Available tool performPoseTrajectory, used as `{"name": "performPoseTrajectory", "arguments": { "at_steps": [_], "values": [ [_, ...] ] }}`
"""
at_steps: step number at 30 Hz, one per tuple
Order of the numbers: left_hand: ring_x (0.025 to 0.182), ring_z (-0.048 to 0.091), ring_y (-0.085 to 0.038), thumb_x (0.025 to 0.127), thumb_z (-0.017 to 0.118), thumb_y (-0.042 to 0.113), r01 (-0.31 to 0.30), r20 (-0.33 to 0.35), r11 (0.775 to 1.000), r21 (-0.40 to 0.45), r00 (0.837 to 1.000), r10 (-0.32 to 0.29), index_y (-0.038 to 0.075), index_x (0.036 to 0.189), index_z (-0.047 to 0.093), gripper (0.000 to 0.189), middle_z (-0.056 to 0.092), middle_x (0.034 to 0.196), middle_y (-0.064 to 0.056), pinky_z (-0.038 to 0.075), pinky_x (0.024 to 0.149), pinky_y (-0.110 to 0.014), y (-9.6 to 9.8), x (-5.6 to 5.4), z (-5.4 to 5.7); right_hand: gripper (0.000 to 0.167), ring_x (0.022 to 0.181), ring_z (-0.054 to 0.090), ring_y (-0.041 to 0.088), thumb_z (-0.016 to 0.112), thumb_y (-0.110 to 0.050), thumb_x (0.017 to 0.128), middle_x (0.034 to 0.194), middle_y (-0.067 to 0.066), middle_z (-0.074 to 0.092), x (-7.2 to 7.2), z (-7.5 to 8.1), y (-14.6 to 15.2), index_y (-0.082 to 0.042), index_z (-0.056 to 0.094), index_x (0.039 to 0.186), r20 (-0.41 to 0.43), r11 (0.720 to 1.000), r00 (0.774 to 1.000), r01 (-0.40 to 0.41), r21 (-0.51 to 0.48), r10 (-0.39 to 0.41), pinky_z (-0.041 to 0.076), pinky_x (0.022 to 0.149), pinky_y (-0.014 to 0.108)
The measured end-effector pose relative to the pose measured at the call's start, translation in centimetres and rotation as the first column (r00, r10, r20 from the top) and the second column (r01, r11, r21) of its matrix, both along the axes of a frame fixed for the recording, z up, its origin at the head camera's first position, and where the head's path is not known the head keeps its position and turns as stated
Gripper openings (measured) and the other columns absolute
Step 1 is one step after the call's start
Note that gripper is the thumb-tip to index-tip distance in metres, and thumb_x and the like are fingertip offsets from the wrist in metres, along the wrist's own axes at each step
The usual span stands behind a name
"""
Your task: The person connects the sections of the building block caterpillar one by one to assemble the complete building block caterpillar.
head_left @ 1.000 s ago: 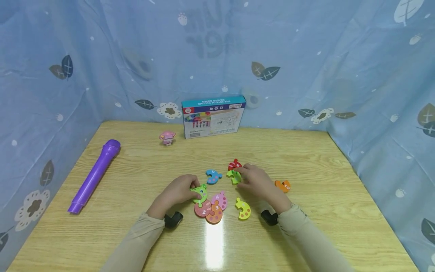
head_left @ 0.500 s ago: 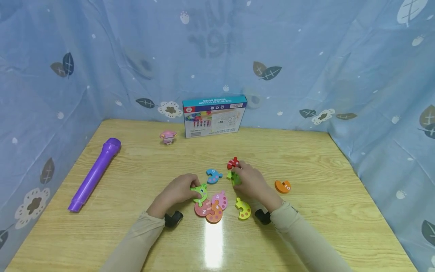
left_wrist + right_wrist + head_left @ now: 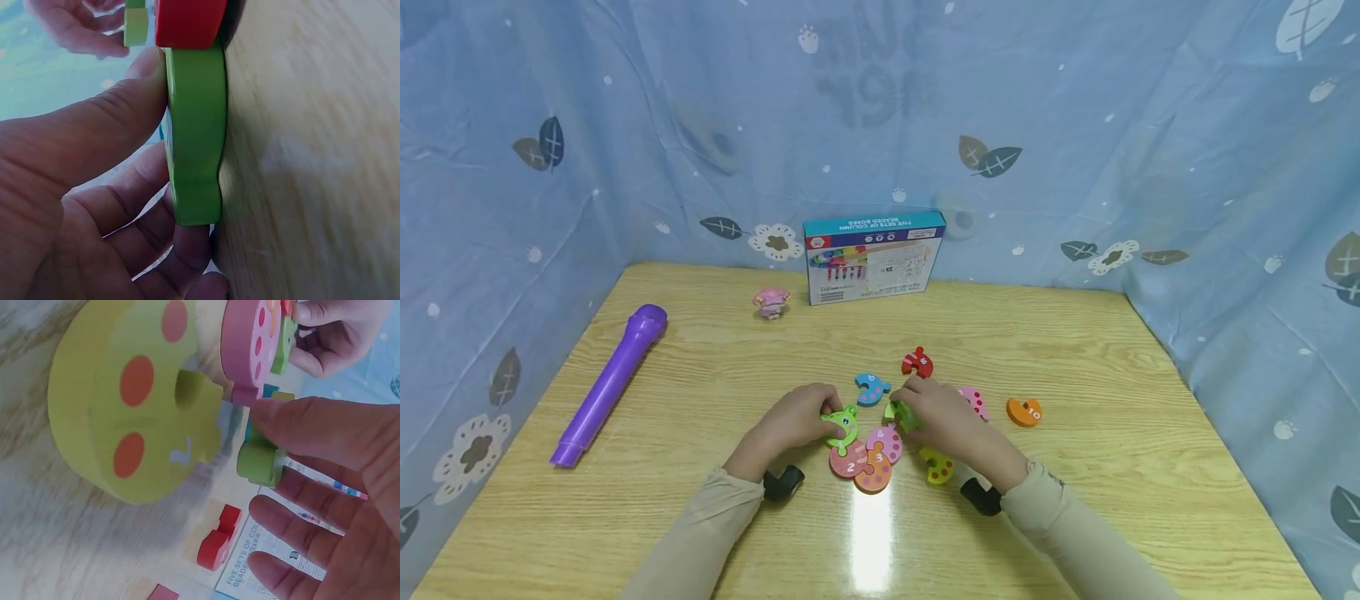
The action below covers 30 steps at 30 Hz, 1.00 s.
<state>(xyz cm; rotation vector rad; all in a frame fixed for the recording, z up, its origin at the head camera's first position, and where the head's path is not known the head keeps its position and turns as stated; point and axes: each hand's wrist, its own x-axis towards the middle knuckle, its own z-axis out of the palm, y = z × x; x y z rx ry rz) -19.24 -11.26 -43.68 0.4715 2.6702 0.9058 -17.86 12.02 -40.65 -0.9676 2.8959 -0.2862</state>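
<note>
In the head view my left hand [image 3: 792,419] pinches the green frog-like head piece [image 3: 844,425] of a number puzzle. That head joins a reddish piece marked 2 [image 3: 846,463], an orange piece marked 3 [image 3: 872,477] and a pink piece marked 4 [image 3: 886,443]. My right hand [image 3: 953,423] holds a green puzzle piece [image 3: 259,464] between thumb and fingers, above the table beside the pink 4. Its number is hidden. Just below that hand lies a yellow puzzle piece [image 3: 938,468], partly covered by it.
Loose around the hands lie a blue piece [image 3: 872,389], a red piece [image 3: 917,362], a pink piece [image 3: 974,402] and an orange piece marked 10 [image 3: 1024,412]. Farther off are a purple toy microphone [image 3: 610,383], a pink figurine [image 3: 771,302] and an upright box [image 3: 874,260].
My right hand has picked up the green piece near the red one and carried it left and nearer to me. The pink piece to its right has come into view. My left hand stays put.
</note>
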Motion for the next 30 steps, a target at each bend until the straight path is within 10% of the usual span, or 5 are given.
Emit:
{"name": "performPoseTrajectory", "arguments": {
  "at_steps": [23, 30],
  "values": [
    [0.070, 0.045, -0.013, 0.070, 0.080, 0.019, 0.003, -0.009, 1.000, 0.015, 1.000, -0.003, 0.011, 0.084, 0.060, 0.026, 0.050, 0.075, 0.001, 0.038, 0.065, -0.029, -0.1, 0.1, 0.0, 0.047, 0.099, 0.052, 0.019, 0.077, -0.015, 0.074, 0.109, 0.001, 0.057, -0.2, -0.5, -0.8, -0.016, 0.060, 0.118, 0.039, 0.991, 0.998, -0.063, 0.117, 0.058, 0.046, 0.078, 0.040],
    [0.071, 0.045, -0.013, 0.069, 0.081, 0.019, 0.004, -0.014, 1.000, 0.022, 1.000, -0.004, 0.010, 0.084, 0.060, 0.026, 0.051, 0.076, 0.001, 0.039, 0.066, -0.029, -0.1, 0.1, 0.0, 0.052, 0.098, 0.056, 0.020, 0.078, -0.011, 0.073, 0.114, 0.005, 0.056, -1.4, 0.8, -0.6, -0.012, 0.059, 0.120, 0.118, 0.999, 0.992, -0.038, -0.017, 0.039, 0.047, 0.082, 0.040]
  ]
}}
